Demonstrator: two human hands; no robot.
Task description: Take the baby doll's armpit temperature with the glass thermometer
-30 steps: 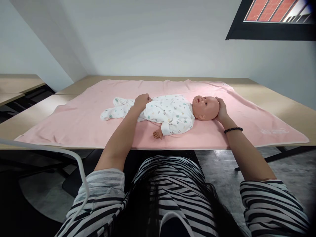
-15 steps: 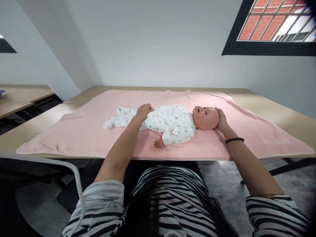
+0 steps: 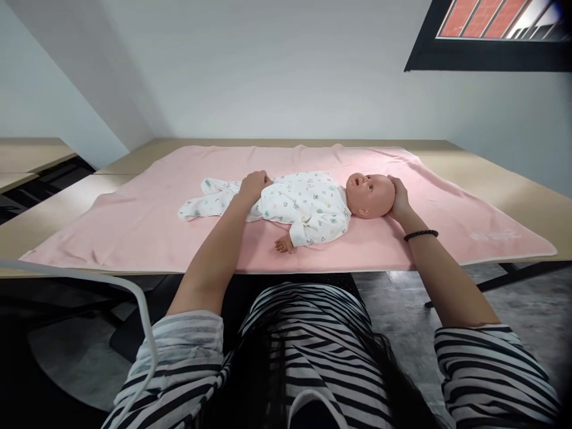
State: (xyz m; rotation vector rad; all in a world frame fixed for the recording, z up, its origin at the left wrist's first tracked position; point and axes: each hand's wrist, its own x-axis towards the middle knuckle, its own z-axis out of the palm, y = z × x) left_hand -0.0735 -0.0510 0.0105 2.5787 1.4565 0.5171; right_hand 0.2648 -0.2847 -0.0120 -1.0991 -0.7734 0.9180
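A baby doll [image 3: 299, 199] in a white sleepsuit with small printed figures lies on its back on a pink blanket [image 3: 147, 229]. Its feet point left and its bare head [image 3: 370, 195] is at the right. My left hand [image 3: 254, 183] is closed over the doll's hip and upper leg, its fingertips hidden on the far side. Around the crown of the head curls my right hand [image 3: 399, 198], with some fingers hidden behind and beneath it. One doll hand [image 3: 285, 243] rests on the blanket near the front edge.
The blanket covers most of a light wooden table [image 3: 500, 176], whose front edge runs close to my body. Behind it stands a white wall [image 3: 268, 71], with a barred window [image 3: 491, 24] at upper right. Another table [image 3: 31, 152] is at far left. A pale cable [image 3: 145, 310] hangs at lower left.
The whole scene sits slightly higher in view, as the camera has tilted down a little. Both hands keep their places on the doll, which lies as before.
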